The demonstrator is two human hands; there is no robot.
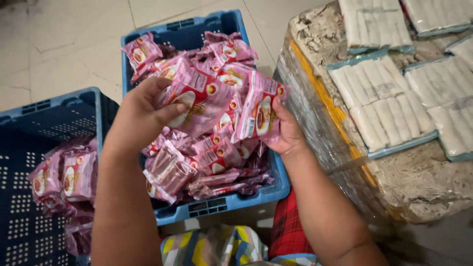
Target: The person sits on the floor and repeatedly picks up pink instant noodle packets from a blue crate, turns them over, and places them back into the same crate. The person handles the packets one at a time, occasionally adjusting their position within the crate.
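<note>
- Two crates on the floor (pixel 64 44), side by side: middle crate (pixel 217 209) heaped with snack packets (pixel 207 162), left crate (pixel 29 197) holding fewer packets (pixel 66 180).
- Above the middle crate: left hand (pixel 140 111) and right hand (pixel 286 135), each on a raised packet (pixel 258 111).
- Right of the crates: counter (pixel 419 182) bearing trays of rolls (pixel 382 103) in rows.

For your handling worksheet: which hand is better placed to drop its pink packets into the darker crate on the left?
Probably the left hand: it grips pink packets nearest the darker crate; the right hand is farther away.
</note>
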